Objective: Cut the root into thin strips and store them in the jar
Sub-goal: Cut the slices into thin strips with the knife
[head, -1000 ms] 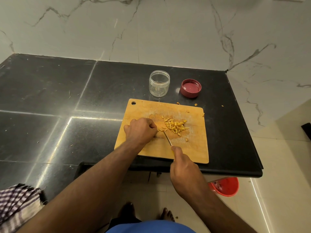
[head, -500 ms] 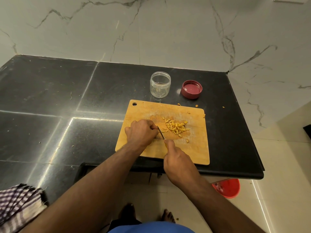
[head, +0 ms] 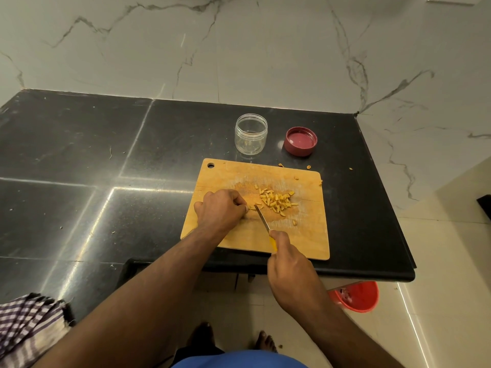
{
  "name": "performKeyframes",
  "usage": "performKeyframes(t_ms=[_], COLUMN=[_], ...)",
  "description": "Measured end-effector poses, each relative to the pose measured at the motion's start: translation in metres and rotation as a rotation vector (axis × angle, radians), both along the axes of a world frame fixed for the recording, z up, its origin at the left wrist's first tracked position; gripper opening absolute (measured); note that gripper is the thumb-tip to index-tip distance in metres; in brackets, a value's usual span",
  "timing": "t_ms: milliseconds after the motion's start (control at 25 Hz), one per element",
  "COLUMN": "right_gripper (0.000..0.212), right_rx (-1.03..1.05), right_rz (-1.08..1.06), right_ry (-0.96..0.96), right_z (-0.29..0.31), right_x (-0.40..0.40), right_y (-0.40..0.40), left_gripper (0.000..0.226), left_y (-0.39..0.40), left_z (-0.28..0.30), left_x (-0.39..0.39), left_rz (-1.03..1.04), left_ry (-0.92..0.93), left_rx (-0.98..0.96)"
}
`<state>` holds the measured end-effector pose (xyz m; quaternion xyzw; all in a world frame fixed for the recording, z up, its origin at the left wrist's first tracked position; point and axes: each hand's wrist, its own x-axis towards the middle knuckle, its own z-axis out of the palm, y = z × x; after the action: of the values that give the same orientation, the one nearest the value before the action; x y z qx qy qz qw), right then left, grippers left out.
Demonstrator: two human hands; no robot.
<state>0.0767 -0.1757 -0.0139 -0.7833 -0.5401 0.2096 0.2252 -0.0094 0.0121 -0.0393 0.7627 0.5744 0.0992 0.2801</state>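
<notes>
Head view: two hands cut a root on a wooden board.

The left hand (head: pixel 221 208) is curled and presses a small root piece (head: pixel 251 207) on the board (head: pixel 233 243). The right hand (head: pixel 288 264) grips a knife (head: pixel 261 217), its tip just beside that piece. Yellow strips (head: pixel 276 201) lie in a pile on the board. Behind the board, the jar (head: pixel 250 134) stands open on the dark surface (head: pixel 79 155), the red lid (head: pixel 300 141) beside it.

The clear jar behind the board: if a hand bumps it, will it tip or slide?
The jar looks empty and thin-walled, so probably light; a bump would likely slide it on the glossy counter. It is squat, so tipping seems less likely.
</notes>
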Motion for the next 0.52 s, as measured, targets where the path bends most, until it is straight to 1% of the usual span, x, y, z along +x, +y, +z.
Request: performKeyframes(t_ms=[200,320,520], right_gripper=[0.037,0.036,0.034], right_rx=[-0.005,-0.043,-0.080], right_rz=[0.024,0.029,0.055], right_ry=[-0.017,-0.030,-0.043], right_z=[0.003,0.002,-0.002], right_x=[-0.002,-0.005,-0.006], right_y=[0.017,0.026,0.029], left_gripper=[0.010,0.012,0.010], left_y=[-0.003,-0.004,-0.002], left_z=[0.001,0.003,0.003], left_x=[0.000,0.000,0.000], left_rz=[-0.001,0.007,0.011], left_ry=[0.006,0.008,0.009], left_rx=[0.017,0.023,0.009])
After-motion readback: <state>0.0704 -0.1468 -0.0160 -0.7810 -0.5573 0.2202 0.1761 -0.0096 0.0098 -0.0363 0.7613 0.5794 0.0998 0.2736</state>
